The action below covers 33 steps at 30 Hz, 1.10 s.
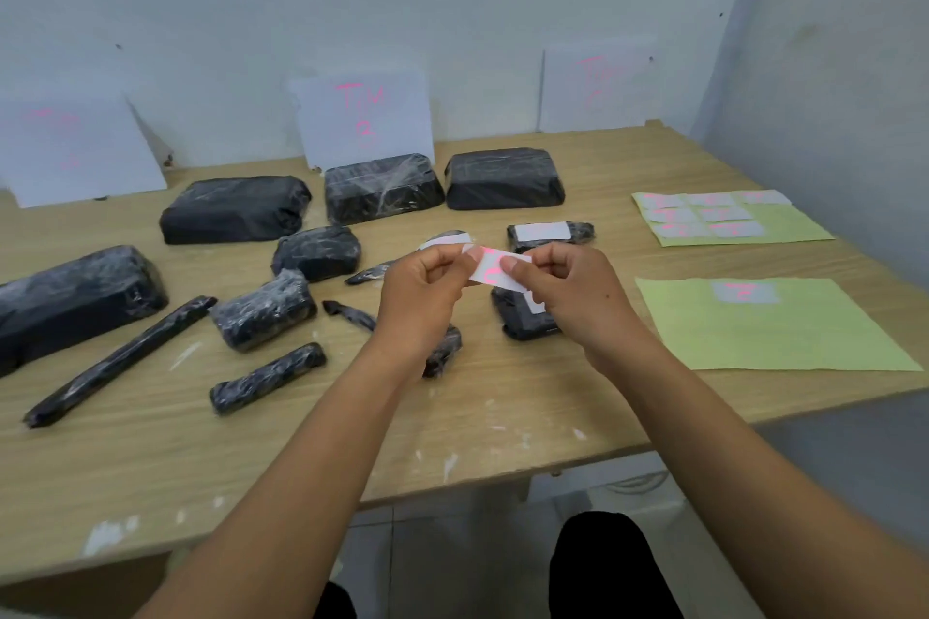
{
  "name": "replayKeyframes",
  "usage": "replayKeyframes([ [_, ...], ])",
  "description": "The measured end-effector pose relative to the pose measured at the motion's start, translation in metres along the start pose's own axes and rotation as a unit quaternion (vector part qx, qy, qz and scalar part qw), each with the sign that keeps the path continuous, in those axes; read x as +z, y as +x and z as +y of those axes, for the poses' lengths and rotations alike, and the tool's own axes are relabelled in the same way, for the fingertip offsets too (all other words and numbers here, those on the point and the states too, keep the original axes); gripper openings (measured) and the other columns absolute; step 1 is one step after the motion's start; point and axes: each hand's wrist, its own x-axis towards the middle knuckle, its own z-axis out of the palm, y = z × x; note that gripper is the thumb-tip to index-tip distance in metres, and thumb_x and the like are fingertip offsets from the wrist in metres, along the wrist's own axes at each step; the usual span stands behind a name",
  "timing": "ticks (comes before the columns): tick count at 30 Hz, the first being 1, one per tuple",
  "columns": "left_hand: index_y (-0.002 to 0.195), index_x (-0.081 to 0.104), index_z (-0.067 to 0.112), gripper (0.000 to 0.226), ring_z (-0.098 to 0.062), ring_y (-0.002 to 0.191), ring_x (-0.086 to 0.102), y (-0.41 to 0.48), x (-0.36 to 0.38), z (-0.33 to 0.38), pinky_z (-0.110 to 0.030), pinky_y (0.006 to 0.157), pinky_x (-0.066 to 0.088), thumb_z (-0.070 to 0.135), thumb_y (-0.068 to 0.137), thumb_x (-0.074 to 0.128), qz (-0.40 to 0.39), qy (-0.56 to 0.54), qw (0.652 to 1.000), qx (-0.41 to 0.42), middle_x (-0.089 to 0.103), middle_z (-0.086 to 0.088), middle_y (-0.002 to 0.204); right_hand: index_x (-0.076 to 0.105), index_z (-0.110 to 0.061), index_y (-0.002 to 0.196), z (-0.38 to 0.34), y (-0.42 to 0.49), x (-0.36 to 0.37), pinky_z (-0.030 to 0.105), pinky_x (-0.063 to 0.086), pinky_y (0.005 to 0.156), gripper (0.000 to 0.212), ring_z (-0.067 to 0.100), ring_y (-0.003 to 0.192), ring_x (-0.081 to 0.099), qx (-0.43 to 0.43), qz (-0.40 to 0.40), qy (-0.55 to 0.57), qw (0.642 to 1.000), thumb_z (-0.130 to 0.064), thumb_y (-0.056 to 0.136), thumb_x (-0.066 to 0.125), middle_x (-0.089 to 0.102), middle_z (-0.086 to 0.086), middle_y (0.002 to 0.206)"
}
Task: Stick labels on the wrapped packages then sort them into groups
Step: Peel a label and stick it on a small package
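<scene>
1. We see black packages (235,209) on the table (352,427), left of our hands
2. Our left hand (427,289) pinches the label (495,270) by its left end
3. The label sits between both hands, above the table
4. Our right hand (570,297) pinches its right end

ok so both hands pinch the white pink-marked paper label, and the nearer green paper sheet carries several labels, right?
No: in the head view the nearer green paper sheet carries a single label; the farther green sheet carries several. Left hand and right hand do pinch the white pink-marked paper label.
</scene>
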Motion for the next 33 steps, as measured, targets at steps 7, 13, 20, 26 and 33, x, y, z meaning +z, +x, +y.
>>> replayKeyframes([
  [7,0.095,0.071,0.021,0.011,0.012,0.067,0.06,-0.01,-0.044,-0.009,-0.004,0.063,0.043,0.017,0.09,0.062,0.006,0.082,0.996,0.029,0.068,0.017,0.08,0.065,-0.008,0.071,0.001,-0.012,0.034,0.024,0.036,0.057,0.026,0.01,0.055,0.044,0.017,-0.013,0.001,1.0,-0.031,0.08,0.074,0.053,-0.002,0.059],
  [13,0.096,0.075,0.017,0.014,0.004,0.073,0.065,-0.012,-0.066,-0.018,-0.014,0.073,0.051,0.021,0.084,0.07,0.02,0.179,0.983,0.016,0.07,0.014,0.08,0.07,-0.011,0.083,0.003,-0.017,0.052,0.016,0.039,0.058,0.022,0.006,0.062,0.051,0.004,-0.005,-0.077,0.997,-0.033,0.08,0.074,0.061,-0.004,0.069],
  [20,0.087,0.074,0.024,0.015,-0.005,0.069,0.064,-0.017,-0.076,-0.024,-0.027,0.071,0.053,0.032,0.075,0.078,0.056,0.259,0.964,-0.005,0.069,0.01,0.072,0.065,-0.019,0.081,0.005,-0.016,0.06,0.023,0.048,0.064,0.017,0.008,0.068,0.058,0.004,-0.004,-0.14,0.99,-0.033,0.08,0.075,0.064,-0.007,0.074],
  [26,0.071,0.069,0.034,0.01,-0.005,0.072,0.062,-0.018,-0.079,-0.024,-0.033,0.074,0.055,0.035,0.078,0.075,0.059,0.322,0.945,-0.003,0.067,0.015,0.073,0.065,-0.024,0.076,0.006,-0.02,0.064,0.037,0.053,0.073,0.016,0.008,0.07,0.06,-0.019,0.008,-0.213,0.977,-0.038,0.082,0.071,0.063,-0.012,0.071],
  [33,0.09,0.073,0.033,0.01,-0.007,0.078,0.061,-0.016,-0.075,-0.024,-0.03,0.068,0.049,0.035,0.088,0.064,0.051,0.402,0.914,0.036,0.069,0.016,0.084,0.066,-0.024,0.074,0.008,-0.032,0.065,0.036,0.053,0.071,0.02,0.009,0.07,0.062,-0.003,0.02,-0.223,0.975,-0.042,0.082,0.069,0.064,-0.012,0.068],
])
